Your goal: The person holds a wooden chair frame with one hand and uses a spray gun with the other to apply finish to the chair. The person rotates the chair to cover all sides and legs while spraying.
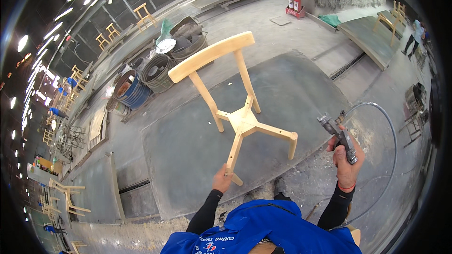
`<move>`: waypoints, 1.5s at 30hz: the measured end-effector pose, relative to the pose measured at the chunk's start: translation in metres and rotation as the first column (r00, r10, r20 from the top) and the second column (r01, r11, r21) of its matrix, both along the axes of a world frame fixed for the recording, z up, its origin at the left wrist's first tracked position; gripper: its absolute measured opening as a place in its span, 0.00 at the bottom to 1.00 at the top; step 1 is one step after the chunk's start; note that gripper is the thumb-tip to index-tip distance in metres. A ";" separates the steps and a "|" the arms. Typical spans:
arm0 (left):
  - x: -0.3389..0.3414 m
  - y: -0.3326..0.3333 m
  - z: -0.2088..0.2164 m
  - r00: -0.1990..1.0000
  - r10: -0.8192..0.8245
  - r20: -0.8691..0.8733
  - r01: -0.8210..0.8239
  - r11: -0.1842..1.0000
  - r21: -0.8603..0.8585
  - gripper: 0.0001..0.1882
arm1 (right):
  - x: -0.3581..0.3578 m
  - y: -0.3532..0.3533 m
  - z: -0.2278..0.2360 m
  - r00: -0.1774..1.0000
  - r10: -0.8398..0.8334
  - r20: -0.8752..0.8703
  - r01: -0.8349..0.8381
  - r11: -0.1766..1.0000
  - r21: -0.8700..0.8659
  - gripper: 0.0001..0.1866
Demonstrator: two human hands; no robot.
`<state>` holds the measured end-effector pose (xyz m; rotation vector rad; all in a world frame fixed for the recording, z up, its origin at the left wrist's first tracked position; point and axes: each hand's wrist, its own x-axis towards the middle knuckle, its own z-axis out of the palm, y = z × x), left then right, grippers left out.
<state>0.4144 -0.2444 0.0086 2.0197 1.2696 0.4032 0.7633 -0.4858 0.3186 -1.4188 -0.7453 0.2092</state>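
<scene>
A light wooden chair frame (pixel 242 118) without a seat stands over a low grey board, its curved backrest (pixel 212 56) on the far side. Near the top of its front left leg, my left hand (pixel 222 179) is closed around the wood. My right hand (pixel 347 160) grips a metal spray gun (pixel 340 134) to the right of the chair, its nozzle toward the upper left. A grey hose (pixel 391 127) runs from the gun and curves down on the right. What the trigger finger presses on cannot be made out.
The grey board (pixel 179 178) lies beneath the chair. Beyond it stand a blue drum (pixel 134 91) and dark buckets (pixel 157 73). Fire extinguishers (pixel 294 2) sit in a red stand. Another board (pixel 369 37) lies at far right, where a person (pixel 414 37) stands. More chairs (pixel 68 195) line the left.
</scene>
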 end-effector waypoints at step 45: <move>-0.109 0.148 -0.039 0.931 0.227 -0.287 -0.193 0.971 0.141 0.55 | -0.073 -0.086 -0.241 0.929 0.056 -0.365 -0.287 0.733 -0.617 0.17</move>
